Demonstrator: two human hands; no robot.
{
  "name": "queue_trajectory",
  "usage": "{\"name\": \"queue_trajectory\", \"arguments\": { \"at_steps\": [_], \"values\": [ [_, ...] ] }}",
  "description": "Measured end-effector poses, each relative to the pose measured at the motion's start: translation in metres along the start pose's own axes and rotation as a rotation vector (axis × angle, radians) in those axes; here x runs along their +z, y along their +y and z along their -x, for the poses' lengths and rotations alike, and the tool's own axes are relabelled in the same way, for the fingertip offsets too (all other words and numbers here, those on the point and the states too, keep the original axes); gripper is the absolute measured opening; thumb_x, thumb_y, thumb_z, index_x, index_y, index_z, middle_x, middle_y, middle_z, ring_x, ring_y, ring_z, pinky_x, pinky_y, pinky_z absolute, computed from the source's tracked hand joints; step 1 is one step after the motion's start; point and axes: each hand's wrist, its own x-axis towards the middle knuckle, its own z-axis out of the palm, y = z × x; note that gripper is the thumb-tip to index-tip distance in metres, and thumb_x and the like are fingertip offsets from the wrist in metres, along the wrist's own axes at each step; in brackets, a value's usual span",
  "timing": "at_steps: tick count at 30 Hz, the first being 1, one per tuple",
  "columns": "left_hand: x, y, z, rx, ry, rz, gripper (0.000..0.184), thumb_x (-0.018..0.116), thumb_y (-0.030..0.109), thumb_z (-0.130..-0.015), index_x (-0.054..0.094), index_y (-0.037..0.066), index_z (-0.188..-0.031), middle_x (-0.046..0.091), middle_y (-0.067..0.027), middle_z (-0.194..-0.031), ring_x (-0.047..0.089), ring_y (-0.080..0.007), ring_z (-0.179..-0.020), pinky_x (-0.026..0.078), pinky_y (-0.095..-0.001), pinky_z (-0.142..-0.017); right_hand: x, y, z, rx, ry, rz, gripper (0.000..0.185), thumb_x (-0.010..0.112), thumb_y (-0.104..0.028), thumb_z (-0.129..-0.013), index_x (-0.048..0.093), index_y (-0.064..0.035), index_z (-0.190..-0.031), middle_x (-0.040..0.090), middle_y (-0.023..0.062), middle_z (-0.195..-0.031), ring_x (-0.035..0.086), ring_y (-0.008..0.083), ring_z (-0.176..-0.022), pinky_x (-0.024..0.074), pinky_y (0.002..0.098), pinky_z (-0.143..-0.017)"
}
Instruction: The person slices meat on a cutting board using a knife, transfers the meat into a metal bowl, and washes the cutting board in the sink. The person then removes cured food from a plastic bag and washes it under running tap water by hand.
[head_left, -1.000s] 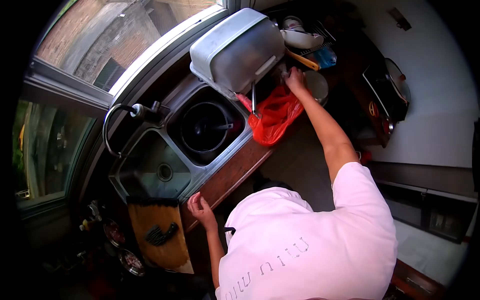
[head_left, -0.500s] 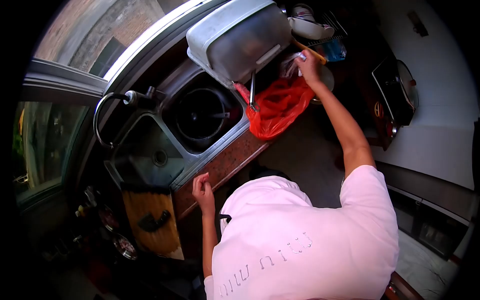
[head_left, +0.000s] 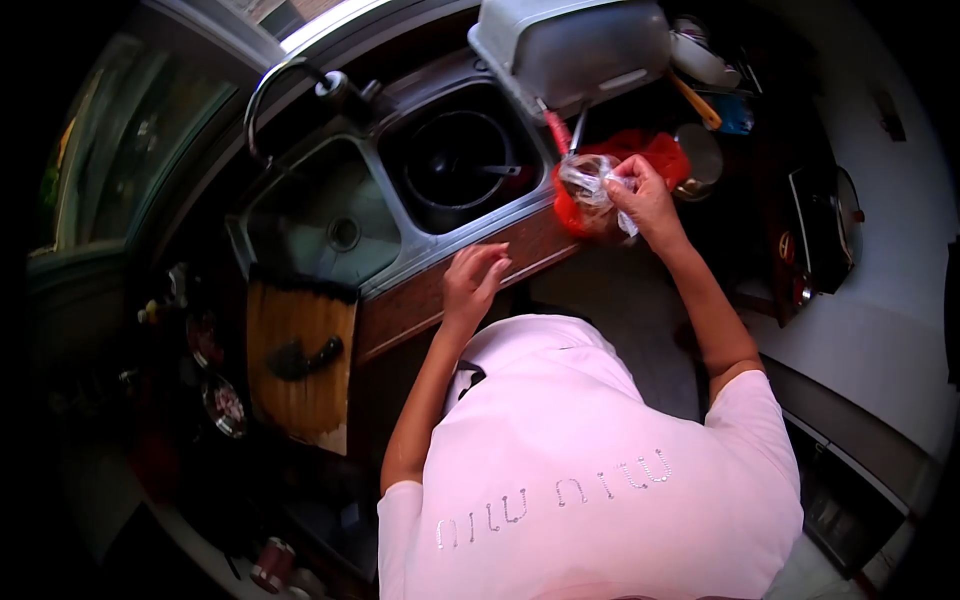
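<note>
My right hand (head_left: 647,205) pinches the bunched top of a clear plastic bag (head_left: 590,187), which hangs over the counter edge with something brownish inside that I cannot make out. Behind it a red plastic bag (head_left: 662,150) lies on the counter, partly covered by the clear bag and my hand. My left hand (head_left: 474,287) hovers near the counter's front edge, holding nothing, its fingers loosely curled and apart from the thumb. A red-handled utensil (head_left: 555,130) and a metal handle stick up beside the red bag.
A double sink (head_left: 372,235) has a dark pan (head_left: 455,160) in its right basin and a curved faucet (head_left: 262,95) behind. A cleaver (head_left: 303,358) lies on a wooden cutting board (head_left: 290,405). A large translucent bin (head_left: 590,50), a metal pot (head_left: 700,160) and a wooden handle (head_left: 695,100) stand beyond.
My right hand has brought the clear bag toward me, away from the back of the red bag. My left hand has risen toward the sink's front edge and its fingers have loosened. The view has shifted.
</note>
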Motion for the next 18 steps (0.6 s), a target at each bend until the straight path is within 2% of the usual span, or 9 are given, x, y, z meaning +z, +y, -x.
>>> {"name": "queue_trajectory", "arguments": {
  "at_steps": [2, 4, 5, 7, 10, 11, 14, 15, 18],
  "values": [
    [0.002, -0.002, -0.002, -0.033, -0.009, 0.054, 0.016, 0.065, 0.009, -0.085, 0.067, 0.002, -0.1, 0.065, -0.0083, -0.093, 0.061, -0.0185, -0.089, 0.049, -0.0283, -0.078, 0.029, 0.014, 0.004, 0.064, -0.031, -0.112, 0.018, 0.067, -0.013, -0.08, 0.053, -0.004, -0.088, 0.055, 0.0001, -0.079, 0.049, 0.0071, -0.072, 0.0447, 0.0241, -0.066],
    [0.004, -0.008, -0.003, -0.101, -0.048, 0.139, 0.019, 0.064, 0.007, -0.087, 0.066, 0.0, -0.104, 0.063, -0.0066, -0.094, 0.06, -0.0123, -0.089, 0.049, -0.0221, -0.075, 0.061, 0.011, 0.014, -0.024, -0.032, -0.135, 0.017, 0.067, -0.011, -0.08, 0.052, -0.0044, -0.085, 0.053, -0.0007, -0.077, 0.048, 0.0062, -0.071, 0.0434, 0.0233, -0.064],
    [0.004, -0.01, -0.003, -0.09, -0.067, 0.152, 0.023, 0.065, 0.008, -0.086, 0.065, 0.001, -0.108, 0.063, -0.0062, -0.093, 0.06, -0.0105, -0.085, 0.048, -0.0208, -0.072, 0.074, 0.013, 0.018, 0.019, -0.059, -0.164, 0.017, 0.067, -0.012, -0.081, 0.053, -0.0044, -0.085, 0.053, -0.0007, -0.077, 0.048, 0.0062, -0.071, 0.0432, 0.0234, -0.064],
    [0.001, -0.005, -0.001, -0.077, -0.068, 0.187, 0.026, 0.066, 0.008, -0.085, 0.064, 0.001, -0.111, 0.062, -0.0065, -0.092, 0.059, -0.0098, -0.082, 0.048, -0.0207, -0.071, 0.093, 0.016, 0.022, 0.064, -0.122, -0.204, 0.018, 0.067, -0.014, -0.085, 0.053, -0.0038, -0.088, 0.055, 0.0004, -0.078, 0.052, 0.0063, -0.072, 0.0453, 0.0223, -0.063],
    [-0.004, -0.009, 0.007, -0.058, -0.006, 0.177, 0.031, 0.07, 0.008, -0.082, 0.062, 0.001, -0.112, 0.063, -0.0053, -0.088, 0.058, -0.0093, -0.076, 0.047, -0.0216, -0.069, 0.121, 0.0, 0.03, 0.303, -0.228, -0.465, 0.018, 0.066, -0.016, -0.088, 0.054, -0.0032, -0.091, 0.057, 0.0023, -0.079, 0.055, 0.0066, -0.068, 0.0475, 0.0208, -0.058],
    [-0.006, -0.01, 0.009, -0.083, 0.023, 0.16, 0.032, 0.07, 0.007, -0.081, 0.062, 0.001, -0.112, 0.063, -0.0049, -0.088, 0.058, -0.0095, -0.076, 0.047, -0.0219, -0.069, 0.134, 0.013, 0.028, 0.264, -0.233, -0.427, 0.018, 0.063, -0.017, -0.09, 0.054, -0.0028, -0.093, 0.06, 0.0044, -0.082, 0.059, 0.0077, -0.067, 0.0483, 0.0196, -0.053],
    [-0.012, -0.04, 0.016, -0.121, 0.08, 0.083, 0.037, 0.073, 0.006, -0.076, 0.061, 0.001, -0.111, 0.064, -0.0048, -0.088, 0.06, -0.0116, -0.073, 0.049, -0.0244, -0.068, 0.161, 0.008, 0.026, 0.389, -0.273, -0.451, 0.018, 0.063, -0.019, -0.09, 0.055, -0.0026, -0.092, 0.061, 0.0038, -0.082, 0.061, 0.008, -0.07, 0.0478, 0.0189, -0.054],
    [-0.014, -0.056, 0.02, -0.121, 0.094, 0.054, 0.038, 0.074, 0.007, -0.074, 0.061, 0.001, -0.109, 0.064, -0.0059, -0.089, 0.061, -0.0132, -0.072, 0.051, -0.0256, -0.067, 0.172, 0.033, 0.021, 0.288, -0.282, -0.28, 0.019, 0.064, -0.021, -0.089, 0.057, -0.0036, -0.092, 0.065, 0.0077, -0.079, 0.065, 0.0138, -0.07, 0.0505, 0.0253, -0.057],
    [-0.021, -0.066, 0.028, -0.197, 0.12, 0.044, 0.035, 0.074, 0.007, -0.071, 0.062, 0.002, -0.104, 0.065, -0.0072, -0.088, 0.063, -0.0147, -0.07, 0.052, -0.0267, -0.065, 0.195, 0.043, 0.026, 0.005, -0.262, 0.228, 0.019, 0.064, -0.023, -0.088, 0.059, -0.0056, -0.093, 0.067, 0.0139, -0.078, 0.066, 0.024, -0.068, 0.0519, 0.0337, -0.062]
  ]
}}
